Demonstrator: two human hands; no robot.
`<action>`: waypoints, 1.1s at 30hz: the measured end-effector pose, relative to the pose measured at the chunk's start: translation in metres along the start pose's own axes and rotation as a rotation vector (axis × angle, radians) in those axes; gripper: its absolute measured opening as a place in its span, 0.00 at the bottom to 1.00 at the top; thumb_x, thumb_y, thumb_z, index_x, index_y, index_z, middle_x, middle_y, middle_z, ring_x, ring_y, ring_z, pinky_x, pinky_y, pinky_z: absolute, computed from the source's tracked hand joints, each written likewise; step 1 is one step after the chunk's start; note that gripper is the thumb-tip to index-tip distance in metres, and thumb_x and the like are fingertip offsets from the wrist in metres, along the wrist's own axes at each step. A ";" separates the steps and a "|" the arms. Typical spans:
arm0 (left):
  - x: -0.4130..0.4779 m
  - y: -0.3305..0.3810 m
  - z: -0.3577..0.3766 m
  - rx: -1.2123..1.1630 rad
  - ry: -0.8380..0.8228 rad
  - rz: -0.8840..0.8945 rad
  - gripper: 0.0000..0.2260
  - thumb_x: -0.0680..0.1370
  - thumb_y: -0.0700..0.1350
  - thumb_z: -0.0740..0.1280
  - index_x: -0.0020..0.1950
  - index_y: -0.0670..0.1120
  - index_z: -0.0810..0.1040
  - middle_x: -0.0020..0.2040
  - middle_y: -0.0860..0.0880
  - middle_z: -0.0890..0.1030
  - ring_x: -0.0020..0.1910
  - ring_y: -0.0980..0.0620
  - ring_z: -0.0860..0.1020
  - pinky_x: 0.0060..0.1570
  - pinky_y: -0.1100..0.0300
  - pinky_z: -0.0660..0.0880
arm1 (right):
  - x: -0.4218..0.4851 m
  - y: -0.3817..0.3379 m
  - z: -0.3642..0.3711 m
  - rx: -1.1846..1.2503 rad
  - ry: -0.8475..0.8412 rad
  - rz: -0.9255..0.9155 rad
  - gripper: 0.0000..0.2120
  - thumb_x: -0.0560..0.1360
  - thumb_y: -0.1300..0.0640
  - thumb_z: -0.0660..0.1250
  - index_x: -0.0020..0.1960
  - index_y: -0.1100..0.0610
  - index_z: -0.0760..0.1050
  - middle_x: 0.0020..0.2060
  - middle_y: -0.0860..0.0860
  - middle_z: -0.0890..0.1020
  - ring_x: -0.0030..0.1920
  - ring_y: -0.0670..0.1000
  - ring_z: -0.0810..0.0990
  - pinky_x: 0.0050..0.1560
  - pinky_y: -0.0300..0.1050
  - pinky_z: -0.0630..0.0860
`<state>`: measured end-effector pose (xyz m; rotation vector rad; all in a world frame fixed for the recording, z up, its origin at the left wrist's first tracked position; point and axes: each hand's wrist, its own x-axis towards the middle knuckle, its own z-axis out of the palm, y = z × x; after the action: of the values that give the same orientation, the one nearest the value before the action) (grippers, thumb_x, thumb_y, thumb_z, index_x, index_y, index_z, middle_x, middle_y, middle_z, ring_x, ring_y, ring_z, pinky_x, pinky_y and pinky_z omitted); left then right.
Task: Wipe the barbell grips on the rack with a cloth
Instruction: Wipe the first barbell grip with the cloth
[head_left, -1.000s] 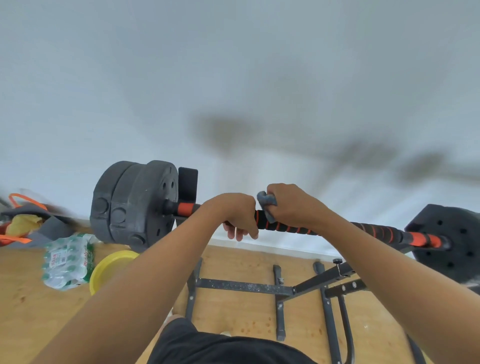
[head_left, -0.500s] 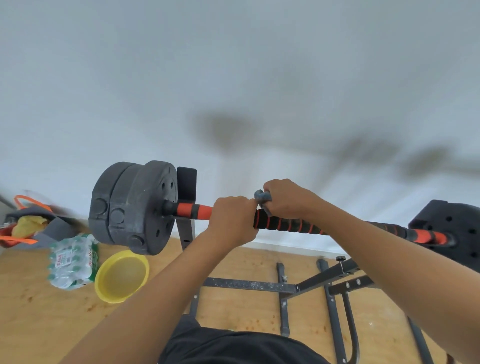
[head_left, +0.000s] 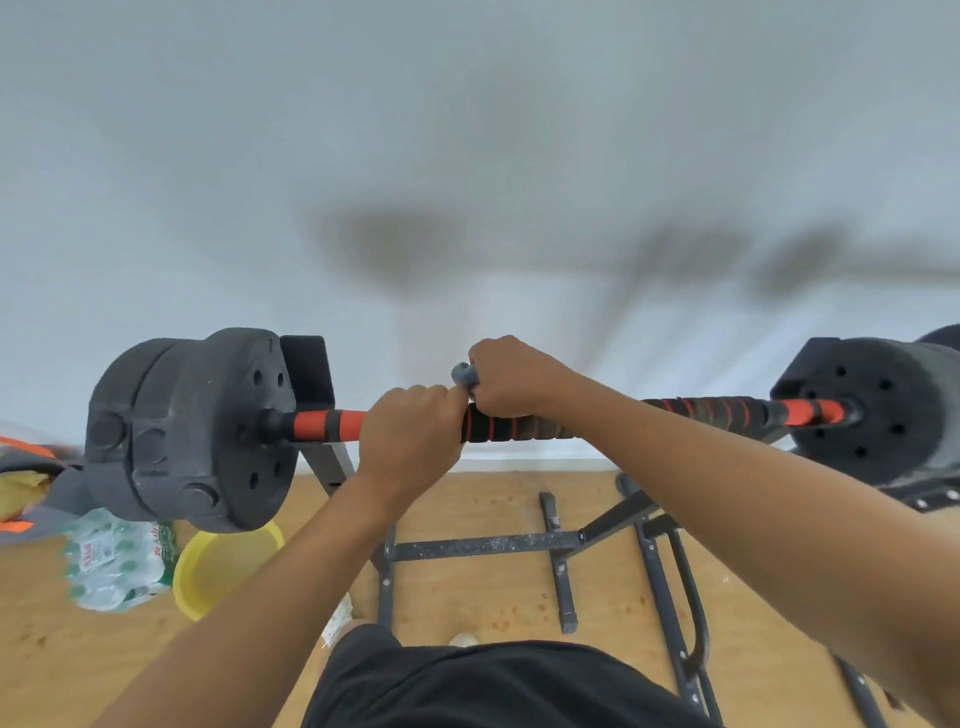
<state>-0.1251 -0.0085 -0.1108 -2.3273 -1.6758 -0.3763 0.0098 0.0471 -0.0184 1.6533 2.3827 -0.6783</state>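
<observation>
black foam ribbed with orange rings covers the grip (head_left: 511, 427) of the barbell (head_left: 571, 423), which lies level across the rack (head_left: 322, 457) in front of a pale wall (head_left: 467, 156). bare orange sleeve sections show near each end. dark grey weight plates (head_left: 192, 431) are stacked at the left end, and another dark plate (head_left: 872, 410) sits at the right end.

the left hand (head_left: 410, 441) wraps the bar from above, fingers curled fully round it and closed tight, knuckles up. just to its right and touching it, the right hand (head_left: 506, 376) is closed over the grip, its fingers clenched on a small grey cloth (head_left: 462, 373); only a bunched corner of the cloth shows, sticking out between the two hands. how much cloth lies under the palm against the foam cannot be told.

below the fingers, the rack's black floor bars (head_left: 483, 545) spread over a light wooden floor (head_left: 519, 587). below and to the left of the fingers stand a yellow bowl (head_left: 223, 571) and a wrapped pack of water bottles (head_left: 114, 566), both partly hidden by the left plates. at the far left edge lies a grey and orange bag (head_left: 31, 483), blurred. dark shorts (head_left: 493, 686) fill the bottom centre, and both forearms cross the lower view, hiding part of the rack and the floor.
</observation>
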 end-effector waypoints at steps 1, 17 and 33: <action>-0.002 0.000 0.006 -0.011 0.055 0.008 0.19 0.70 0.40 0.75 0.35 0.49 0.63 0.24 0.51 0.66 0.22 0.48 0.64 0.25 0.58 0.63 | 0.002 0.001 0.001 0.022 -0.001 0.004 0.07 0.73 0.64 0.62 0.39 0.55 0.69 0.35 0.51 0.75 0.37 0.54 0.75 0.32 0.44 0.68; 0.019 -0.003 -0.020 -0.004 -0.398 -0.093 0.09 0.76 0.50 0.66 0.38 0.51 0.70 0.29 0.53 0.70 0.25 0.52 0.67 0.29 0.59 0.62 | -0.008 -0.005 -0.001 -0.063 -0.027 -0.018 0.05 0.73 0.64 0.62 0.44 0.55 0.71 0.39 0.53 0.81 0.30 0.53 0.81 0.27 0.43 0.74; 0.050 -0.012 -0.044 -0.447 -0.964 -0.193 0.08 0.73 0.51 0.70 0.41 0.46 0.80 0.29 0.53 0.83 0.29 0.54 0.82 0.38 0.59 0.80 | -0.009 0.018 -0.007 0.008 -0.046 -0.076 0.12 0.71 0.60 0.65 0.32 0.52 0.67 0.28 0.47 0.73 0.30 0.49 0.74 0.32 0.47 0.73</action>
<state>-0.1240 0.0241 -0.0517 -2.9241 -2.4290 0.4973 0.0311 0.0476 -0.0137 1.5403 2.4241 -0.7302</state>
